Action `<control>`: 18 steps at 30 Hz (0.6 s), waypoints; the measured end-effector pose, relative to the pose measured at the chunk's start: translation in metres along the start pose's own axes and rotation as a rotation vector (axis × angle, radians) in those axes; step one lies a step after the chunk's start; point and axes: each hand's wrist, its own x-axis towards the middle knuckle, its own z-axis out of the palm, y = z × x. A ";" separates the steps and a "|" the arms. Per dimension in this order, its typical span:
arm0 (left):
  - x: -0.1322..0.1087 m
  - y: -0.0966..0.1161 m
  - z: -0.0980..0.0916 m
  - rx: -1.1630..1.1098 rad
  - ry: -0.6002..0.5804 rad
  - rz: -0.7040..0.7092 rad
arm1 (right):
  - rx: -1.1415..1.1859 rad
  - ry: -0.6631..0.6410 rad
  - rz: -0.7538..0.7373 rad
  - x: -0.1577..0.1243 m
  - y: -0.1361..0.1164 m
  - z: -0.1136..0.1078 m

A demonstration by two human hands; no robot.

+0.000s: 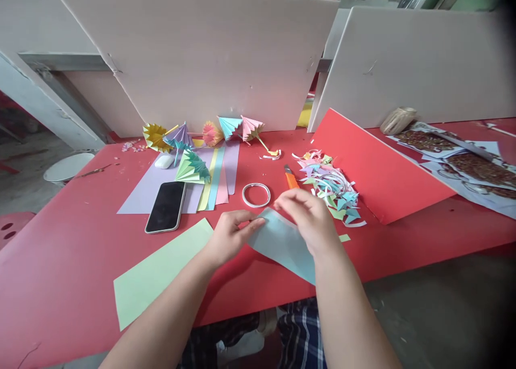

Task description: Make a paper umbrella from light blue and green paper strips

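Note:
A light blue sheet of paper [278, 243] is held up over the red table, tilted, with a pale strip along its upper edge. My left hand [231, 232] pinches its upper left corner between thumb and fingers. Just above that edge, my right hand [306, 216] has its fingertips pressed together; what lies between them is too small to make out. Beyond the hands lies a white roll of tape [256, 195]. An orange utility knife [291, 178] rests behind my right hand. To the left, a light green sheet [161, 275] lies partly under my left forearm.
A phone [165, 207] lies on several coloured paper sheets [137, 192]. Folded paper umbrellas [230, 127] stand along the back panel [209, 57]. Paper scraps [330, 183] are heaped at right before a leaning red board [382, 170]. Printed sheets [475, 165] lie farther right.

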 end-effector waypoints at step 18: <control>0.014 -0.018 -0.005 -0.141 0.233 -0.160 | -0.327 -0.211 0.038 0.002 0.015 -0.005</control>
